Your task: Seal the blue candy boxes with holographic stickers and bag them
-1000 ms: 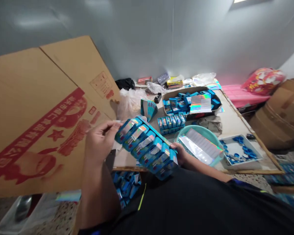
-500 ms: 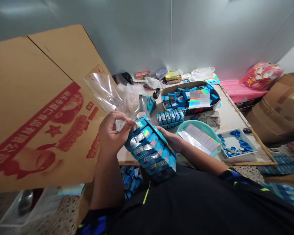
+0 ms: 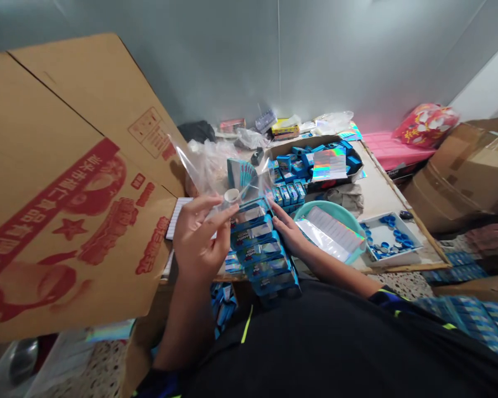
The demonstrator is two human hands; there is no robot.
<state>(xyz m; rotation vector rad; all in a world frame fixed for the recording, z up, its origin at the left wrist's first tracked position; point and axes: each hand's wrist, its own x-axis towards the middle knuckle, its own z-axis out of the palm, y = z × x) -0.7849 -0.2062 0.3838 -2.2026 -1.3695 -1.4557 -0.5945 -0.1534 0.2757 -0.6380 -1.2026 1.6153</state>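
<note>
A pack of several small blue boxes point(image 3: 259, 243) in a row is held at a tilt before my body. From its upper end a clear plastic bag point(image 3: 191, 163) spreads up and left. My left hand point(image 3: 203, 235) is at the pack's upper left corner, fingers bent and thumb close to them on the thin film; the exact grip is hard to see. Along the right side, my right hand point(image 3: 288, 226) supports the pack, part of its fingers hidden behind it. Just beyond the left fingertips is a roll of tape point(image 3: 232, 195).
A large cardboard carton flap point(image 3: 66, 182) rises at the left. On the table are a box of loose blue boxes point(image 3: 315, 160), a fan of blue cards point(image 3: 241, 174), a turquoise basin point(image 3: 301, 211) with shiny sheets, and a white tray point(image 3: 398, 255) with round blue pieces.
My left fingers have loosened from a tight pinch and lie farther along the film. The pack has turned a little more upright. The whole view has shifted slightly.
</note>
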